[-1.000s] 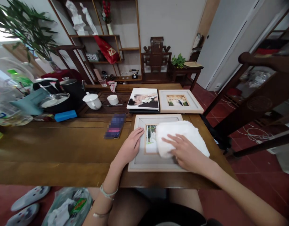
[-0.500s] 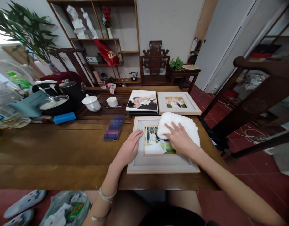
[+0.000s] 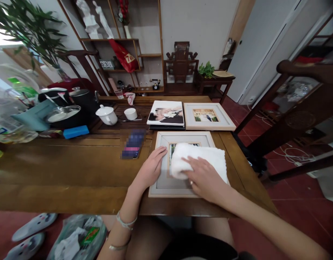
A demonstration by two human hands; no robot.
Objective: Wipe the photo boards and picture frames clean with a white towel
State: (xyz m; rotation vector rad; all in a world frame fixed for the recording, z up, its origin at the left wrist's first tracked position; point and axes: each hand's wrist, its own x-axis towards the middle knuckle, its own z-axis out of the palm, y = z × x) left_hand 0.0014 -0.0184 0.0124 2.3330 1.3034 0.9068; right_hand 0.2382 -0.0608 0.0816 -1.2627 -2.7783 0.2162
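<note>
A pale picture frame (image 3: 163,184) lies flat on the wooden table (image 3: 60,169) in front of me. My left hand (image 3: 151,168) rests on its left border, fingers stretched flat, holding nothing. My right hand (image 3: 207,177) presses down on a folded white towel (image 3: 201,159) that covers most of the photo in the frame; the fingers lie spread on the cloth. Only a thin strip of the photo shows at the towel's left edge.
Behind the frame lie a photo book (image 3: 166,113) and a second framed picture (image 3: 208,116). A phone (image 3: 132,143) sits left of the frame. Teapot (image 3: 107,115), cup (image 3: 130,113), pots (image 3: 65,115) and a blue box (image 3: 76,131) crowd the far left. A dark wooden chair arm (image 3: 299,108) stands on the right.
My right hand slid the towel from the frame's upper right toward me and leftward, so it now covers the photo. My left hand stayed on the frame's left border.
</note>
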